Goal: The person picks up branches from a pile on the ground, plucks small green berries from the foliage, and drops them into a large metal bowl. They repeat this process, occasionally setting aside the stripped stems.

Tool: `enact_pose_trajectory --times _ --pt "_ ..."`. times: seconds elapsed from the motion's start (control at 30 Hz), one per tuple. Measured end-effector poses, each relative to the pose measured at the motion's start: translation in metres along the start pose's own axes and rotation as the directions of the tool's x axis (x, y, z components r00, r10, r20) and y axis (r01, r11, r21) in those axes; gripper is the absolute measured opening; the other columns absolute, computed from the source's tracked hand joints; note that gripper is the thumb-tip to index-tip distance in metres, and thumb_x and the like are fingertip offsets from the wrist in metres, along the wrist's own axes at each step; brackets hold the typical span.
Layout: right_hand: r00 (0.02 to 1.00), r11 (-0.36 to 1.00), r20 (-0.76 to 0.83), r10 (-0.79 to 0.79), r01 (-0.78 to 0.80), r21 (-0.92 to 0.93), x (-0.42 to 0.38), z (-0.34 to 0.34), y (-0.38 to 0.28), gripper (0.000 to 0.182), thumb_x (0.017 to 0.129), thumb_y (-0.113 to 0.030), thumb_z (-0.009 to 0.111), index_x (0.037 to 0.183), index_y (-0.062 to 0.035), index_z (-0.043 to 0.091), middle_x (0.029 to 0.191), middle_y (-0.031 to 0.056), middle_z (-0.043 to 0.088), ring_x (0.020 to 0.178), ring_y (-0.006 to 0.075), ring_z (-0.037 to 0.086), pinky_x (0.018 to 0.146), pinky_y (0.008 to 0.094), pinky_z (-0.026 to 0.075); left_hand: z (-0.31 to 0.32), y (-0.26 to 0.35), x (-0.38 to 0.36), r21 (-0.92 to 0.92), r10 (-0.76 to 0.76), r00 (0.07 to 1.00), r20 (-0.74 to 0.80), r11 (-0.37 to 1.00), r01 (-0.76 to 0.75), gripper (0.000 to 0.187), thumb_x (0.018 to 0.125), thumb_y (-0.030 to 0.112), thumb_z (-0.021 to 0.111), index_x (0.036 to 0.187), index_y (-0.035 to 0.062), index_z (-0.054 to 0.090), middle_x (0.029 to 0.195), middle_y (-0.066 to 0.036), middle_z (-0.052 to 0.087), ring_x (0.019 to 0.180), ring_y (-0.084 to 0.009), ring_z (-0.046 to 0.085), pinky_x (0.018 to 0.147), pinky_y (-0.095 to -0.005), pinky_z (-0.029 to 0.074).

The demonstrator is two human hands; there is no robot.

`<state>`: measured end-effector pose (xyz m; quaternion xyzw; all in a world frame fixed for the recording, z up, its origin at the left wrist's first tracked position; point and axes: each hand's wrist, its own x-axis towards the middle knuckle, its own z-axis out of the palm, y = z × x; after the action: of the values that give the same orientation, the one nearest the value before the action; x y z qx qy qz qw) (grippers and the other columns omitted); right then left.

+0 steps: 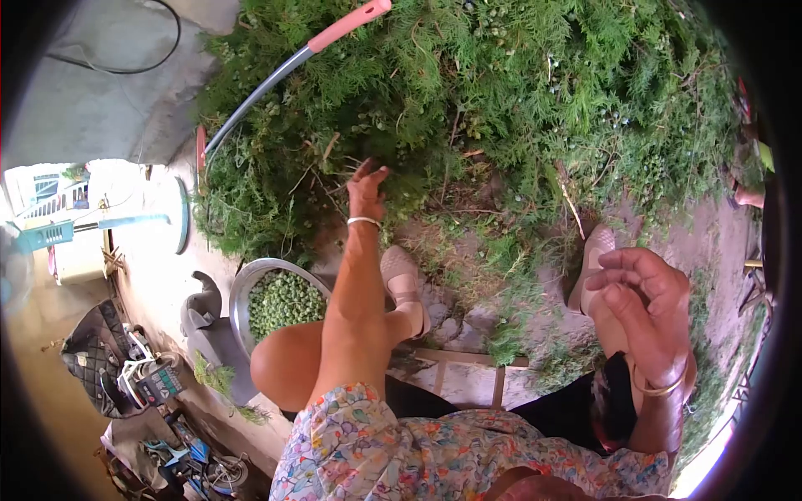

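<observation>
While we sit low on a small stool with our knees drawn up, our left hand (368, 190) reaches forward into the near edge of the heap of green branches (468, 100) lying on the ground, its fingers curled down onto a sprig as if pinching it, though the leaves hide the fingertips and we cannot tell how firm the grip is. Our right hand (647, 305) hangs back near our right knee, loosely cupped with fingers bent inward; whether it holds any small pods we cannot tell. The metal bowl (242, 288) of green pods sits on the ground just beside our left knee, already well filled. A long tool with a pink handle (347, 25) lies across the far corner of the heap (untouched by either hand). To do this picking well, we judge it best to draw one sprig clear of the tangle, steady its stem with the reaching hand, and strip with the other close over the bowl, so nothing scatters in the dirt.
</observation>
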<state>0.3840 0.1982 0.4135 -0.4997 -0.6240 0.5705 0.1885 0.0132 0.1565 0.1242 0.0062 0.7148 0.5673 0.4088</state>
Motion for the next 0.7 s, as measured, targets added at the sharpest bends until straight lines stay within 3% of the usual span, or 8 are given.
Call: enact_pose_trajectory --times 0.07,0.1,0.17,0.27,0.53,0.57,0.6,0.7 --pt "1.0 1.0 -0.009 -0.028 0.028 -0.011 0.001 0.003 0.003 0.022 0.079 -0.002 0.061 0.098 0.0069 0.056 0.082 0.0108 0.063 0.079 0.0152 0.063 0.065 0.0242 0.049 0.017 0.002 -0.023 -0.061 -0.007 1.0 0.005 0.998 0.008 0.053 0.073 0.005 0.069 0.123 0.0016 0.052 0.122 -0.01 0.054 0.102 -0.0214 0.052 0.076 -0.0335 0.041" --pt "0.999 0.998 0.004 -0.052 0.053 -0.033 0.002 0.005 0.005 0.021 0.079 -0.003 0.062 0.097 0.0066 0.057 0.081 0.0115 0.064 0.076 0.015 0.063 0.064 0.0244 0.049 0.025 -0.003 -0.029 -0.063 0.004 1.0 0.01 0.998 -0.004 0.053 0.073 0.005 0.069 0.123 0.0016 0.052 0.122 -0.01 0.054 0.102 -0.0214 0.052 0.076 -0.0335 0.041" --pt "0.996 0.995 0.0 -0.085 0.085 -0.056 0.005 0.007 0.008 0.02 0.079 -0.004 0.062 0.095 0.0063 0.057 0.08 0.0122 0.064 0.074 0.0147 0.063 0.063 0.0246 0.049 0.046 -0.015 -0.039 -0.019 0.268 0.962 0.046 0.963 -0.267 0.052 0.073 0.004 0.069 0.121 -0.0053 0.051 0.119 -0.012 0.055 0.098 -0.0216 0.055 0.081 -0.0298 0.044" --pt "0.99 0.979 -0.013 -0.14 0.136 -0.155 0.011 0.008 0.008 0.022 0.078 -0.007 0.064 0.094 0.0064 0.058 0.076 0.0136 0.064 0.07 0.0162 0.063 0.061 0.0268 0.049 0.076 0.003 -0.087 -0.09 0.385 0.919 0.082 0.921 -0.378 0.051 0.073 0.002 0.067 0.121 -0.0049 0.051 0.109 -0.01 0.058 0.091 -0.0152 0.055 0.072 -0.0258 0.043" --pt "0.911 0.897 -0.18 -0.372 0.302 -0.323 0.035 0.015 0.022 0.03 0.075 -0.022 0.067 0.081 0.0067 0.062 0.068 0.0196 0.061 0.064 0.0282 0.062 0.061 0.0351 0.048 0.094 0.046 -0.242 -0.057 0.363 0.868 0.34 0.929 -0.366 0.036 0.073 -0.004 0.061 0.108 -0.0048 0.059 0.088 -0.007 0.063 0.074 -0.0117 0.056 0.067 -0.0242 0.045" --pt "0.971 0.925 -0.089 -0.223 0.182 -0.334 0.034 0.011 0.014 0.031 0.077 -0.022 0.067 0.091 0.0053 0.063 0.079 0.0146 0.065 0.072 0.0179 0.061 0.065 0.0308 0.048 0.091 0.057 -0.258 0.08 0.506 0.768 0.393 0.813 -0.576 0.033 0.072 -0.004 0.06 0.105 -0.0033 0.06 0.086 -0.006 0.063 0.072 -0.0106 0.055 0.065 -0.0241 0.045" --pt "0.967 0.925 -0.105 -0.232 0.185 -0.333 0.035 0.009 0.011 0.031 0.077 -0.022 0.067 0.091 0.0053 0.063 0.079 0.0146 0.065 0.072 0.0179 0.061 0.065 0.0308 0.048 0.088 0.065 -0.271 0.196 0.615 0.637 0.466 0.63 -0.751 0.031 0.071 -0.005 0.059 0.101 -0.0019 0.062 0.085 -0.005 0.064 0.069 -0.0095 0.055 0.063 -0.024 0.045" --pt "0.984 0.978 0.143 -0.102 0.125 -0.166 0.04 0.007 0.013 0.05 0.08 -0.041 0.067 0.092 0.0071 0.062 0.08 0.01 0.063 0.075 0.0165 0.058 0.067 0.0318 0.047 0.087 0.079 -0.298 0.19 0.641 0.478 0.6 0.466 -0.864 0.03 0.068 -0.006 0.055 0.096 0.0021 0.064 0.085 -0.009 0.066 0.069 -0.0156 0.06 0.065 -0.0264 0.048"
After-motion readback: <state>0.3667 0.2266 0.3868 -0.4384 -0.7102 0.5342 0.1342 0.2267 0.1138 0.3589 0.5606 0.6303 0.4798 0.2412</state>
